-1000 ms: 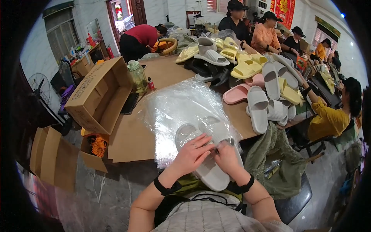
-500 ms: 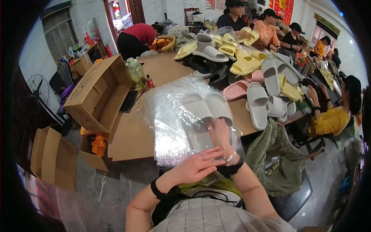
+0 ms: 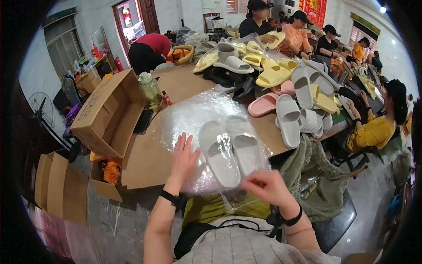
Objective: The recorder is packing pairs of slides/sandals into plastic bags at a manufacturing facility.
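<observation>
A pair of light grey slide slippers (image 3: 223,162) lies side by side inside a clear plastic bag (image 3: 193,177), straps at the far end and heels toward me. Under it spreads a stack of clear plastic bags (image 3: 178,121) on the cardboard-covered table. My left hand (image 3: 183,156) is open, fingers stretched, resting on the plastic just left of the left slipper. Close to the heel of the right slipper, my right hand (image 3: 267,187) has its fingers curled together. Whether it pinches the bag's edge is hidden.
Grey, yellow and pink slippers (image 3: 288,119) are heaped on the table's right. An open carton (image 3: 110,114), a glass jar (image 3: 150,90) and a small red bottle (image 3: 165,97) stand left. Green cloth (image 3: 314,185) hangs at the near right. Several people sit beyond.
My right hand has come out of the bag toward me and curled up. My left hand has left the right wrist and moved onto the plastic at left. The slippers now lie nearer me.
</observation>
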`<move>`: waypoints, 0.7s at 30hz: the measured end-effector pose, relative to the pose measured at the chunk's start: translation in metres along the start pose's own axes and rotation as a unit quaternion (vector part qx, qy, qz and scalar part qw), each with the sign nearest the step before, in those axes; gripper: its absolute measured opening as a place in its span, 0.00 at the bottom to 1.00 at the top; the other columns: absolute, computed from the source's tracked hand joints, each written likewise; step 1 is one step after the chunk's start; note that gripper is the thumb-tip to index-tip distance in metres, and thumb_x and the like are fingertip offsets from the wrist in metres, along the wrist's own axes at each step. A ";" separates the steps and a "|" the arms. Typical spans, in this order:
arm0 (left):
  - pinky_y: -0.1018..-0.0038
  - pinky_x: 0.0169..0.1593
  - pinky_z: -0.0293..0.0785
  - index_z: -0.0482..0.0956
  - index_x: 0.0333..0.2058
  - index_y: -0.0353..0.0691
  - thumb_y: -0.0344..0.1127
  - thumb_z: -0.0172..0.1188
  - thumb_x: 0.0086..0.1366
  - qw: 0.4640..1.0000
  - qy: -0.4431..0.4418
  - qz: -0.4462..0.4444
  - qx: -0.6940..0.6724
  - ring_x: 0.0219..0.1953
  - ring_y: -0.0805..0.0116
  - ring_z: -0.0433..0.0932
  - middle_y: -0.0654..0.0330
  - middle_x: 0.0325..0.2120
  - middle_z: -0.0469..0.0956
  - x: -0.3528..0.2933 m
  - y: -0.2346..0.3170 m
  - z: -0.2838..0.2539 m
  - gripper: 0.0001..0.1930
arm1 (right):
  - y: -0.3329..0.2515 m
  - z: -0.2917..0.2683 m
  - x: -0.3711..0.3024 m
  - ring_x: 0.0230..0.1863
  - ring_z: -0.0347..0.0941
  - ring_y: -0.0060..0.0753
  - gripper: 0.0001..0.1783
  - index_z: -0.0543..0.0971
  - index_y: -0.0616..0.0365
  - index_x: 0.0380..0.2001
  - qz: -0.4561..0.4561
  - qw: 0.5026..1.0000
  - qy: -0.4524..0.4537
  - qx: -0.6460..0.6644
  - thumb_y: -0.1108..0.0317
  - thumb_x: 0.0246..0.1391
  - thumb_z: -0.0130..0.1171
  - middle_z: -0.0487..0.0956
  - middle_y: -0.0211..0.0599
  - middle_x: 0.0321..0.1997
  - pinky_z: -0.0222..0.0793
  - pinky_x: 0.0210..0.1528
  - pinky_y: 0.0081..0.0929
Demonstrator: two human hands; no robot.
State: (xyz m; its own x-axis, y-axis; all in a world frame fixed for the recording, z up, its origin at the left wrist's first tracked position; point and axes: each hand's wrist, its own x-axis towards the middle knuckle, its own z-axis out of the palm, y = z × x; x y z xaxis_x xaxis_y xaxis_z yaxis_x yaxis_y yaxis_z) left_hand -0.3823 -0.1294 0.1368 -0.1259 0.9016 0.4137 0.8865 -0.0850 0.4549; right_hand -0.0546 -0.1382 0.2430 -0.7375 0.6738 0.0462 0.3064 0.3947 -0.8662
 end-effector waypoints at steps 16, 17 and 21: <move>0.52 0.70 0.51 0.59 0.66 0.30 0.42 0.55 0.66 0.999 0.036 -0.034 0.021 0.68 0.38 0.58 0.38 0.63 0.64 -0.012 -0.010 0.039 0.34 | 0.013 -0.019 0.090 0.28 0.79 0.35 0.17 0.83 0.55 0.30 -0.003 0.932 0.308 -0.190 0.51 0.53 0.67 0.81 0.37 0.29 0.73 0.31 0.34; 0.52 0.70 0.51 0.58 0.66 0.30 0.42 0.56 0.66 0.998 0.043 -0.045 0.001 0.68 0.38 0.58 0.38 0.63 0.65 -0.009 -0.009 0.042 0.34 | 0.029 -0.018 0.098 0.28 0.79 0.35 0.17 0.83 0.55 0.30 0.002 0.929 0.317 -0.191 0.51 0.53 0.67 0.81 0.37 0.29 0.73 0.31 0.34; 0.52 0.69 0.53 0.57 0.67 0.30 0.40 0.57 0.65 0.998 0.026 -0.042 0.025 0.66 0.37 0.59 0.37 0.61 0.66 -0.011 -0.011 0.041 0.36 | 0.091 0.020 0.142 0.33 0.81 0.44 0.29 0.83 0.58 0.34 0.119 0.916 0.223 -0.311 0.39 0.48 0.66 0.82 0.43 0.35 0.76 0.36 0.38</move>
State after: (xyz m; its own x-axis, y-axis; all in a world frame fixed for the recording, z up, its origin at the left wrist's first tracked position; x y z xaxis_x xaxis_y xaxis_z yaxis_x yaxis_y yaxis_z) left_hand -0.3729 -0.1213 0.0950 -0.2231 0.8814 0.4164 0.8929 0.0134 0.4501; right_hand -0.1434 -0.0185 0.1605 -0.3284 0.9203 0.2126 0.8124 0.3900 -0.4334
